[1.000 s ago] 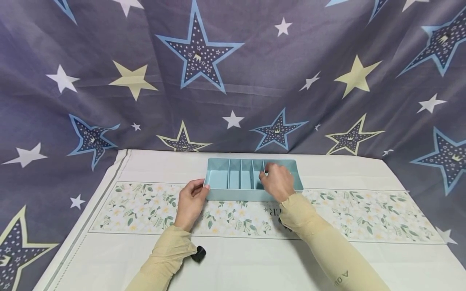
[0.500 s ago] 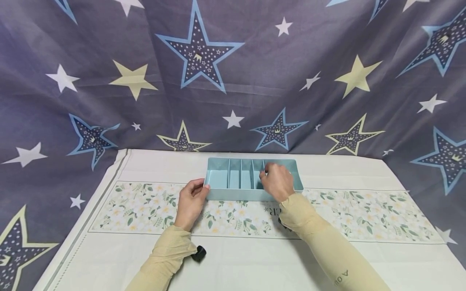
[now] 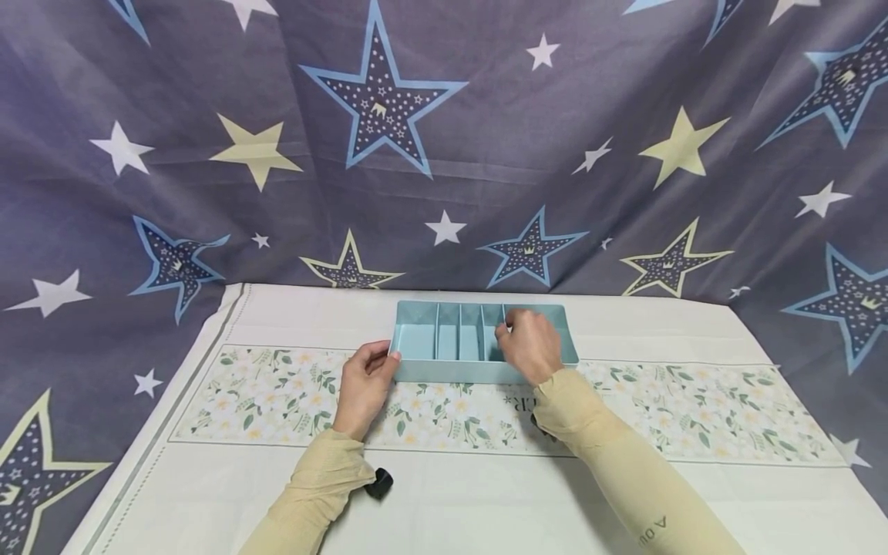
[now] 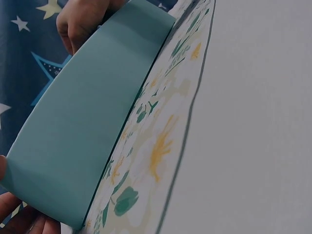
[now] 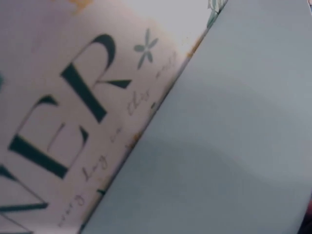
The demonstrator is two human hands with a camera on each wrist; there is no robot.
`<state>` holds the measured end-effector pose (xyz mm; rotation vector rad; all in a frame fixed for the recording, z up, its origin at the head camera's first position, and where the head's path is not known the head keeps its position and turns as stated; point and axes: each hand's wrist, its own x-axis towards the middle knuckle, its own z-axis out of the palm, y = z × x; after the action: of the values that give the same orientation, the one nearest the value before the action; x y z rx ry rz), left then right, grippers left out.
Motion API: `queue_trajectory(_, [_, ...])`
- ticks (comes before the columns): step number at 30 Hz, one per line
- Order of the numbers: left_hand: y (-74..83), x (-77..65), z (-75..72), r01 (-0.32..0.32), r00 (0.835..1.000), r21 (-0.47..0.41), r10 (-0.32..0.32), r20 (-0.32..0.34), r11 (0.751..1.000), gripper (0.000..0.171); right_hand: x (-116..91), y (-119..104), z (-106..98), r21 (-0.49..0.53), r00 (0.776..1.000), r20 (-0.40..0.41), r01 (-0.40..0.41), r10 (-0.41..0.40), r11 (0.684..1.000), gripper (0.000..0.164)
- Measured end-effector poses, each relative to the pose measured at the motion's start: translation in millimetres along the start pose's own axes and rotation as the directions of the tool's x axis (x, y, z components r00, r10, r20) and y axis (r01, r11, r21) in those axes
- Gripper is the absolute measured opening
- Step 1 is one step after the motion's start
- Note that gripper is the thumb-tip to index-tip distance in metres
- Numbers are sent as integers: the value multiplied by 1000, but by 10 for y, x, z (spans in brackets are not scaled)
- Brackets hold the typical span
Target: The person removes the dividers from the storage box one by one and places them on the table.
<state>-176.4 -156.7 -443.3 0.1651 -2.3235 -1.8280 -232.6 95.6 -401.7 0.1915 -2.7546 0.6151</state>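
A light blue drawer organizer box (image 3: 458,371) with several upright dividers (image 3: 470,331) lies lengthwise on the table. My left hand (image 3: 364,389) holds its left end, thumb at the near corner and fingers along the end wall. In the left wrist view, the box's long wall (image 4: 87,112) fills the left half, with the left-hand fingertips (image 4: 44,224) at its lower end. My right hand (image 3: 533,347) reaches over the near wall, fingers curled down at the rightmost divider (image 3: 502,312), which they seem to pinch. The fingertips are partly hidden. Only the box wall (image 5: 219,122) shows plainly in the right wrist view.
A white tablecloth (image 3: 472,501) with a printed flower band (image 3: 277,401) and dark lettering (image 5: 83,97) covers the table. A star-patterned curtain (image 3: 444,169) hangs close behind the box. A black wrist device (image 3: 378,483) sits at the left cuff.
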Motion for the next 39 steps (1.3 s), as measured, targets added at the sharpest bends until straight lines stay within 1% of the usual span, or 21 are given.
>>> queue_trajectory(7, [-14,8,4,23,1000,21,-23,-1,1000,35,14,-21,-46,-11,1000,-26,4,-4,1000,13])
queue_trajectory(12, [-31,15,7,3,1000,14,-3,0,1000,36,30,-48,-100,-4,1000,-15,-2,2,1000,13])
queue_trajectory(21, [-49,10,9,-16,1000,13,16,-4,1000,37,73,-81,-184,11,1000,-27,6,-5,1000,13])
queue_trajectory(27, [-16,2,-8,8,1000,12,-8,8,1000,36,95,-83,-217,24,999,-40,-2,3,1000,14])
queue_trajectory(32, [-7,7,-11,14,1000,21,-14,5,1000,35,121,-88,-264,38,999,-45,-3,4,999,15])
queue_trajectory(39, [-2,3,-11,16,1000,19,-16,1,1000,34,139,-116,-328,38,998,-46,-39,41,999,15])
